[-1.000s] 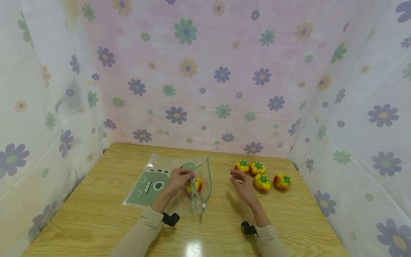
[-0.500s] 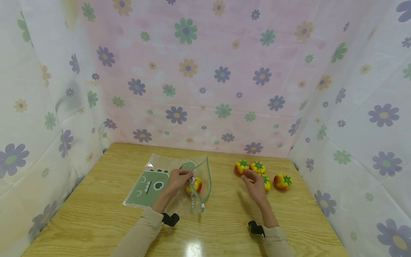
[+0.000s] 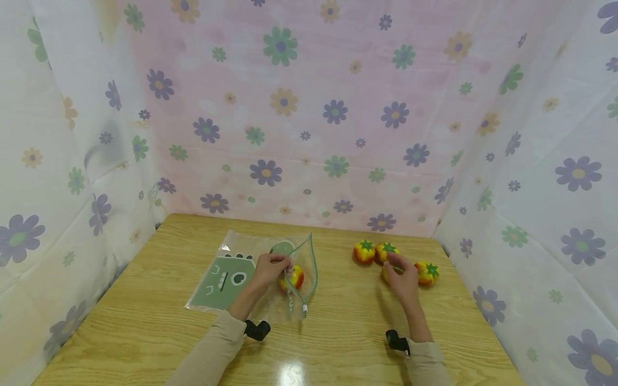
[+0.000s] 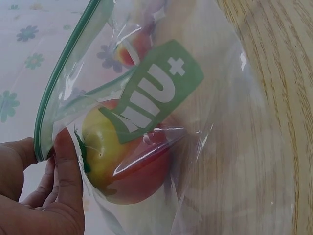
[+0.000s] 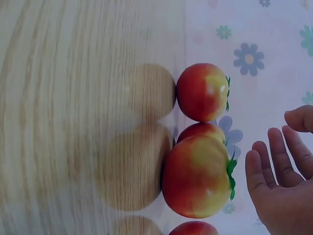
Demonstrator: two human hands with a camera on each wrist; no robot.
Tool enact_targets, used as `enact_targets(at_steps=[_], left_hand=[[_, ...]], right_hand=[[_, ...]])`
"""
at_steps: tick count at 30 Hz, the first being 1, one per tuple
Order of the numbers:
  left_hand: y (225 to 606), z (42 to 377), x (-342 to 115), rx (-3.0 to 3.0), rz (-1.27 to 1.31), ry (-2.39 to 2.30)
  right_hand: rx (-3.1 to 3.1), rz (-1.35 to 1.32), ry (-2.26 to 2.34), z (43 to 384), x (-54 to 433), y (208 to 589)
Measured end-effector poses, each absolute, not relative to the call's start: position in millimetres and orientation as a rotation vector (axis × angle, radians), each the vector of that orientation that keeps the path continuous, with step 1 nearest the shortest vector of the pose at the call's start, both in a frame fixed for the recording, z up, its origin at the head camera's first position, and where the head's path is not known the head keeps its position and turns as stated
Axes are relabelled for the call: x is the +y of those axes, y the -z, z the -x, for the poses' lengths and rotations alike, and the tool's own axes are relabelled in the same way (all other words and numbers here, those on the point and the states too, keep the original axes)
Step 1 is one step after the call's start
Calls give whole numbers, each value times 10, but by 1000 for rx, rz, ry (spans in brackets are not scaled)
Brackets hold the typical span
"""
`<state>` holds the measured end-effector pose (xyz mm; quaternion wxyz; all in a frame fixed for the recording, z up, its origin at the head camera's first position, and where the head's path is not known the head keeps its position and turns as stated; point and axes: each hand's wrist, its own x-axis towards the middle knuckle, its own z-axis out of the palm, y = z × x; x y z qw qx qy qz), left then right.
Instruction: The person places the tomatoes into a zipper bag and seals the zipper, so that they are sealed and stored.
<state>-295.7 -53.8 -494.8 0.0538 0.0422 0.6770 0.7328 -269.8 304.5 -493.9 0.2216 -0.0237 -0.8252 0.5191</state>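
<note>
A clear zip bag (image 3: 212,284) with green print lies on the table, its green-edged mouth spread toward the right. Between thumb and fingers, my left hand (image 3: 265,271) pinches one edge of that mouth. Inside the bag sits a red-and-yellow toy tomato (image 4: 129,166) with a green leafy top. My right hand (image 3: 404,281) hovers by the loose toy tomatoes, fingers loosely bent and holding nothing. In the right wrist view a gap shows between those fingers and the nearest tomato (image 5: 195,176). From the head, this hand partly hides one tomato.
Several loose toy tomatoes stand at the back right, among them a left one (image 3: 364,252) and a right one (image 3: 427,273). The wooden table (image 3: 328,343) meets flower-print cloth walls (image 3: 309,107) at the back and sides.
My right hand has moved rightward, from left of the loose tomatoes to over the front one. The left hand keeps its pinch on the bag, and the bag has barely shifted.
</note>
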Motion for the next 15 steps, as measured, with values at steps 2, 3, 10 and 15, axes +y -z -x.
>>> enact_targets(at_steps=[2,3,10,15], left_hand=[[4942,2954,-538,2041,-128,-2237],[4940,2952,-539,2038,-129,-2239],[4951,2947,-546,2038,-165,-2244],[4961,2958,-549,2052,-189,-2247]], right_hand=[[-2259,87,-1435,2695,3074,4935],[-2244,98,-1441,2696,3089,4934],[-2167,206,-1448,2692,3176,4944],[-2177,243,-1476,2664,3255,4968]])
